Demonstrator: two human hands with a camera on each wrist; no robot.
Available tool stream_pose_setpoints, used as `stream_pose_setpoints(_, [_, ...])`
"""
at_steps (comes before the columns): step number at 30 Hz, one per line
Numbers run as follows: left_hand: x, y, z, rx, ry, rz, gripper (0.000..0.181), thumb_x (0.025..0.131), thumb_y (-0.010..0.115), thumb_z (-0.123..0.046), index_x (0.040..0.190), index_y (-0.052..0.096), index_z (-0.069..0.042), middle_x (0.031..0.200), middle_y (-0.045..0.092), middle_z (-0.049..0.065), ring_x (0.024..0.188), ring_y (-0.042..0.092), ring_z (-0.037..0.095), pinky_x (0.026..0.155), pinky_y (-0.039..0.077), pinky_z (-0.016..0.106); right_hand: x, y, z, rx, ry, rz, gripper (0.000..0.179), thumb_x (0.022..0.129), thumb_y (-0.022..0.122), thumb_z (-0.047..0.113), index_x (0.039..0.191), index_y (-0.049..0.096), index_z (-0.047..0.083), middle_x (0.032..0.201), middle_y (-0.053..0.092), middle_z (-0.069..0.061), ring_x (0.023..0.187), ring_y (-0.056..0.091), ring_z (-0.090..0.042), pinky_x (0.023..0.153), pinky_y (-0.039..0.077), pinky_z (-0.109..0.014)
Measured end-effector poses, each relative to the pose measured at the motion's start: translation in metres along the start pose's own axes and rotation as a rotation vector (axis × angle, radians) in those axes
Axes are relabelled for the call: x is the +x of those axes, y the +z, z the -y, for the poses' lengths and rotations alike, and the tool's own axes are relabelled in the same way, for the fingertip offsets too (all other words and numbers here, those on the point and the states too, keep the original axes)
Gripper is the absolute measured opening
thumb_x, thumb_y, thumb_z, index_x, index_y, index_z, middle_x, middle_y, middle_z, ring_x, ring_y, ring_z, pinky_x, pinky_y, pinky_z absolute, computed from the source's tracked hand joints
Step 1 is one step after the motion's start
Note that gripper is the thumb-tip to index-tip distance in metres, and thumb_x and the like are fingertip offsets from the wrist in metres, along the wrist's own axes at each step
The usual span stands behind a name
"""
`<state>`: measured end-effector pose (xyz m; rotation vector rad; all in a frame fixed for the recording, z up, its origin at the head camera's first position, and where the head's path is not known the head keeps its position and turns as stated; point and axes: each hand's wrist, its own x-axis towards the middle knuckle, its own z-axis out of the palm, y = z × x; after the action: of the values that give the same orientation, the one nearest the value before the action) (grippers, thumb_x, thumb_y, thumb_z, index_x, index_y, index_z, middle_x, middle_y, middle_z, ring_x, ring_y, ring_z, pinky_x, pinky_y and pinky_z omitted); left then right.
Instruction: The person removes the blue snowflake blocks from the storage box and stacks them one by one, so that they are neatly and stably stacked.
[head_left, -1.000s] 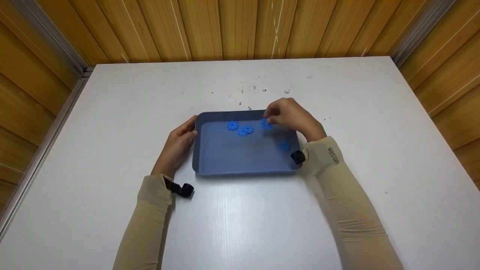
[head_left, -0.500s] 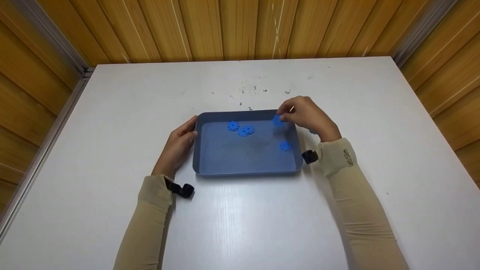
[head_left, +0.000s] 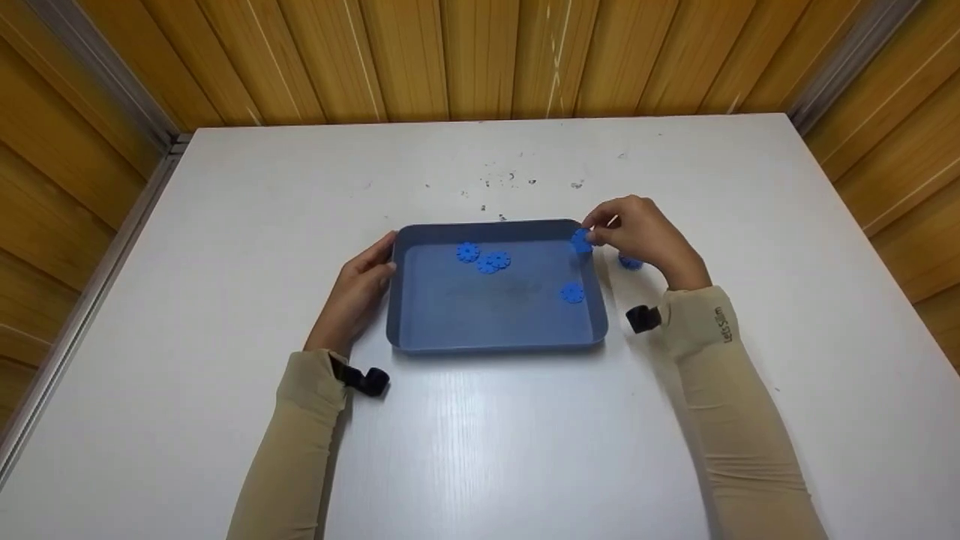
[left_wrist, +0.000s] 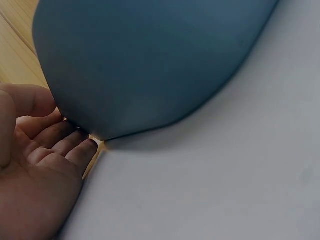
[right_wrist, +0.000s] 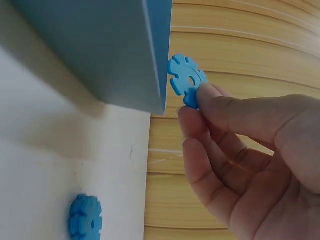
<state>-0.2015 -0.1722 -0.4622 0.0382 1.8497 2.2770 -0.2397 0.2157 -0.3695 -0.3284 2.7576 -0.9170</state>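
A grey-blue rectangular tray (head_left: 495, 348) sits on the white table. At its left end my left hand (head_left: 356, 286) grips the wall, thumb near the rim; in the left wrist view the hand's fingertips (left_wrist: 90, 145) meet the tray's lower edge. Between thumb and fingertips, my right hand (head_left: 646, 234) pinches a blue notched plastic disc (right_wrist: 187, 80) over the tray's right rim near the far corner. Several like it lie in the tray: a blue disc (head_left: 467, 252), two overlapping discs (head_left: 493, 261) and another disc (head_left: 572, 292) near the right wall.
On the table just right of the tray, partly under my right hand in the head view, stands a small stack of blue discs (right_wrist: 86, 218). Wood-look panels (head_left: 480, 60) rise behind the table (head_left: 465, 442).
My right hand has moved rightward with the pinched disc, from inside the tray to its right rim. The stack beside the tray has come into sight. My left hand stays put.
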Motion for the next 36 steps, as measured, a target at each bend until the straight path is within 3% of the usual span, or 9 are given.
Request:
stream_pose_setpoints(15, [-0.001, 0.002, -0.001, -0.018, -0.007, -0.006, 0.057, 0.095, 0.045, 0.001, 0.15, 0.033, -0.01, 0.159, 0.027, 0.003, 0.147, 0.02, 0.012, 0.12, 0.019, 0.029, -0.01, -0.009, -0.032, -0.012, 0.066, -0.027, 0.023, 0.091, 0.063, 0.011, 0.111, 0.07, 0.003, 0.109, 0.066, -0.018, 0.093, 0.059, -0.027, 0.075, 0.047, -0.029])
stream_pose_setpoints(25, [-0.002, 0.0, -0.001, -0.001, -0.013, -0.001, 0.057, 0.096, 0.045, -0.001, 0.15, 0.032, -0.012, 0.158, 0.029, 0.003, 0.147, 0.023, 0.012, 0.12, 0.02, 0.03, -0.016, -0.011, -0.05, -0.002, 0.101, -0.051, 0.024, 0.092, 0.062, 0.01, 0.113, 0.069, 0.001, 0.112, 0.065, -0.02, 0.098, 0.058, -0.031, 0.084, 0.047, -0.04])
stream_pose_setpoints(36, [-0.001, 0.001, -0.001, 0.019, -0.036, -0.017, 0.057, 0.096, 0.045, -0.002, 0.15, 0.033, -0.014, 0.158, 0.028, 0.001, 0.147, 0.022, 0.011, 0.12, 0.02, 0.031, -0.018, -0.012, -0.063, 0.023, 0.172, -0.046, 0.027, 0.093, 0.061, 0.013, 0.117, 0.067, 0.001, 0.118, 0.062, -0.021, 0.102, 0.055, -0.032, 0.088, 0.046, -0.041])
